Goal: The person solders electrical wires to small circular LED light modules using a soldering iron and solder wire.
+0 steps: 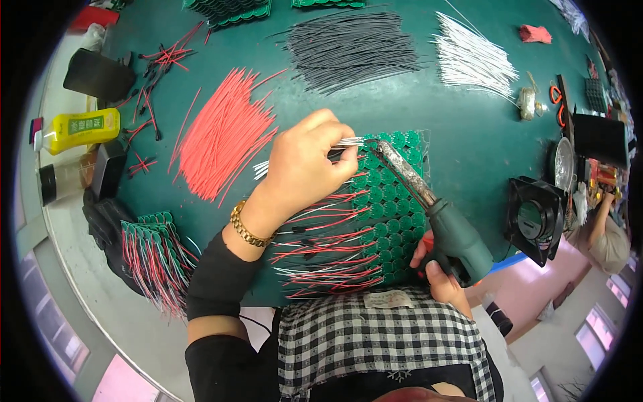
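My left hand (309, 159) pinches a small bunch of white wires (348, 142), their ends at the upper left edge of a panel of round green circuit boards (392, 194). My right hand (439, 271) grips a dark green soldering gun (459, 234). Its metal barrel (402, 164) points up and left, with the tip beside the wire ends; whether they touch is too small to tell. Red, white and black wires (328, 258) stretch leftward from the panel's lower rows, and several pass under my left forearm.
Loose red wires (224, 137), black wires (351, 50) and white wires (472, 53) lie in piles beyond my hands. A black fan (536, 220) stands right, near a metal dish (562, 164) and orange scissors (557, 104). Wired boards (154, 251) and a yellow bottle (84, 129) are left.
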A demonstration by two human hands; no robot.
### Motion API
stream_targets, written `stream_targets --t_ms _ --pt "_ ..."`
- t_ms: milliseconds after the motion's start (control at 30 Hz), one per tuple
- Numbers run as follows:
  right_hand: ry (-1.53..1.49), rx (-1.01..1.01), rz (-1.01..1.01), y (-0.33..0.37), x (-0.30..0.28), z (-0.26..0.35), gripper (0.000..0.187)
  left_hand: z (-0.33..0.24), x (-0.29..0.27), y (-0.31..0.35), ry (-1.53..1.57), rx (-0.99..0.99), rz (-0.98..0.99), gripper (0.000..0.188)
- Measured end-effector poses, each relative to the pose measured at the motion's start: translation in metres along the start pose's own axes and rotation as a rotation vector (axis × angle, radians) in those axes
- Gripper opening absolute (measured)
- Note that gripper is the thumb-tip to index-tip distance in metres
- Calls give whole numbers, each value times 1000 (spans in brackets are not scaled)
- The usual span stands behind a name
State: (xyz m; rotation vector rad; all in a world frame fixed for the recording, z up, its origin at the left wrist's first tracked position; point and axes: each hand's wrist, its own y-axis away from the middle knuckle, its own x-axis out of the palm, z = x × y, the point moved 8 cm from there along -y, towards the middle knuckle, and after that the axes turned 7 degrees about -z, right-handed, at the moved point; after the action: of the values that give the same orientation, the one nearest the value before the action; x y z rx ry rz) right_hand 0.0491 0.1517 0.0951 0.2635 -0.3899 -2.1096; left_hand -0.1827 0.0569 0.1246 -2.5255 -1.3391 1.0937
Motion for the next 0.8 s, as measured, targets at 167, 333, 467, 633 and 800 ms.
stream_targets --t_ms 167,333,467,633,800 --pt "-43 -61 12 -1 2 8 26 -1 -2 1 -10 35 -19 8" --pt "-50 -34 8 0 4 6 26 0 -2 2 45 76 -61 11" --pt "-75 -22 -23 0 3 5 28 1 -1 3 27 63 -61 10" --pt "-71 13 -25 2 -1 -5 43 -2 -2 3 -34 49 -36 9" --pt "-169 -74 -111 6 -8 0 54 1 -1 4 -11 51 -53 9"
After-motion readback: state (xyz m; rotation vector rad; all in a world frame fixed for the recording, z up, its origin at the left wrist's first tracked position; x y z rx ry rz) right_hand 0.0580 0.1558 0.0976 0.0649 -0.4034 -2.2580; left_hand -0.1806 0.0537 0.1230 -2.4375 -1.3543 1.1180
